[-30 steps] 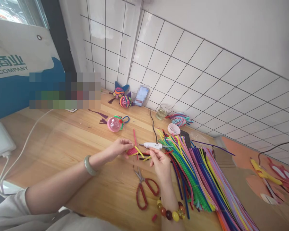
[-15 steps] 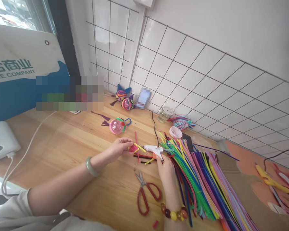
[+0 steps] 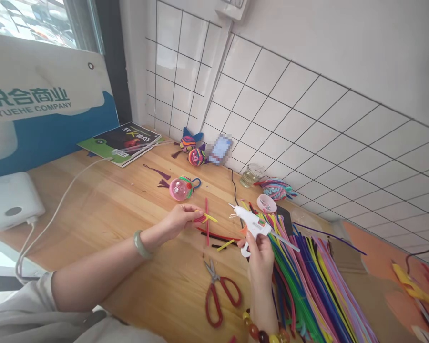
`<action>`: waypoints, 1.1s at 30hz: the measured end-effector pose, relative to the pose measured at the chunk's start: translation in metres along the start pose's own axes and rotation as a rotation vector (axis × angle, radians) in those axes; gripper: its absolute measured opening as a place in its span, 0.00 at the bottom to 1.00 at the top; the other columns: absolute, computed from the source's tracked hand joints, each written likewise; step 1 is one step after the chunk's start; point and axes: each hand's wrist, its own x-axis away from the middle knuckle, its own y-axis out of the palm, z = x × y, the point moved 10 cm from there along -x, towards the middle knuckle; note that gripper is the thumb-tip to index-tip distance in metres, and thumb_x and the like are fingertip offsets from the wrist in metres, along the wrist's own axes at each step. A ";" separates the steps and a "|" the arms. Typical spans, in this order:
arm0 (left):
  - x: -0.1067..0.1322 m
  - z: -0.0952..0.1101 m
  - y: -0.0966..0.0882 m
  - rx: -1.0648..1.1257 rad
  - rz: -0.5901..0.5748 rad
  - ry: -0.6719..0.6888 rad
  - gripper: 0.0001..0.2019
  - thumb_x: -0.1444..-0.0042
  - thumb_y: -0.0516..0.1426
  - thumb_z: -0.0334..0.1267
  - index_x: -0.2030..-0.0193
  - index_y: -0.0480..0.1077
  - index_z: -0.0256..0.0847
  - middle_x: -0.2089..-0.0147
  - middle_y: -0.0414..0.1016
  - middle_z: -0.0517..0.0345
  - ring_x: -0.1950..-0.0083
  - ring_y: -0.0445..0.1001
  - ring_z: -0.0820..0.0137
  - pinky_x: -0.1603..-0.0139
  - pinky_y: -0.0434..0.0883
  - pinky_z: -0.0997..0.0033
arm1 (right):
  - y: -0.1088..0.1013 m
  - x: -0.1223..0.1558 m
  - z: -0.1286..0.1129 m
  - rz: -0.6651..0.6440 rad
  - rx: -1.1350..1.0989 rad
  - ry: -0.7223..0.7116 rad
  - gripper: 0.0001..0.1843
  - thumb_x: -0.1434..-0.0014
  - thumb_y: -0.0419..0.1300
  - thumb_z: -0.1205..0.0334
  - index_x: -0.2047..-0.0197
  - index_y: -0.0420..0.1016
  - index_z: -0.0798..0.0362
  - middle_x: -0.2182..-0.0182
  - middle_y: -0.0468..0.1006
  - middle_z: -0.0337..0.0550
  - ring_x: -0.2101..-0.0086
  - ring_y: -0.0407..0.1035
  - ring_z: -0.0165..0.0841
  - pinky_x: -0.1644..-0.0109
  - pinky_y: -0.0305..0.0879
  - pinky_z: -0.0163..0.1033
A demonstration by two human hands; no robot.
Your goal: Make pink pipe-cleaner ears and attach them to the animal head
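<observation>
Between the thumb and fingers of my left hand (image 3: 182,220) is a small pink and yellow pipe-cleaner piece (image 3: 203,218), partly hidden by the fingers. My right hand (image 3: 260,252) grips a white hot glue gun (image 3: 252,221) by its handle, nozzle pointing up and left, apart from the piece. A clear glue stick (image 3: 286,242) sticks out of its back. Below the hands lie red-handled scissors (image 3: 218,290) with the blades parted. A pink pipe cleaner (image 3: 207,224) and short yellow, black and red cut lengths rest beside my left hand.
Bundled pipe cleaners (image 3: 307,281) cover the right side. Behind stand a pink-and-green ornament (image 3: 180,188), fish-like ornaments (image 3: 196,155), a glass jar (image 3: 252,175) and a small pink dish (image 3: 266,203). A white charging device (image 3: 12,202) with a cable and a booklet (image 3: 123,143) are left.
My right hand has drawn the glue gun back from the pipe-cleaner piece, to the right, and its nozzle now tilts upward. The view has shifted slightly left.
</observation>
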 end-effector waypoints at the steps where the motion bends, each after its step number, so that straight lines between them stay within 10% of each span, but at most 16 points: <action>1: -0.001 0.000 -0.002 0.007 0.009 0.008 0.11 0.60 0.64 0.37 0.71 0.71 0.34 0.70 0.73 0.56 0.67 0.72 0.73 0.62 0.72 0.71 | 0.002 0.002 -0.003 -0.006 -0.026 0.004 0.16 0.49 0.57 0.52 0.63 0.63 0.54 0.85 0.68 0.33 0.84 0.61 0.26 0.81 0.55 0.30; 13: -0.002 0.004 -0.007 0.021 0.050 0.058 0.13 0.59 0.63 0.41 0.70 0.68 0.34 0.70 0.72 0.56 0.67 0.72 0.71 0.65 0.71 0.70 | 0.041 0.028 -0.025 -0.205 0.235 -0.116 0.17 0.48 0.55 0.51 0.61 0.66 0.56 0.78 0.72 0.39 0.79 0.64 0.29 0.73 0.63 0.34; 33: -0.001 0.003 -0.004 -0.013 0.043 0.074 0.14 0.58 0.62 0.42 0.69 0.67 0.35 0.69 0.73 0.54 0.66 0.73 0.68 0.65 0.71 0.67 | 0.043 0.034 -0.021 -0.155 0.501 -0.316 0.15 0.46 0.54 0.53 0.64 0.69 0.58 0.76 0.75 0.46 0.77 0.68 0.33 0.73 0.64 0.36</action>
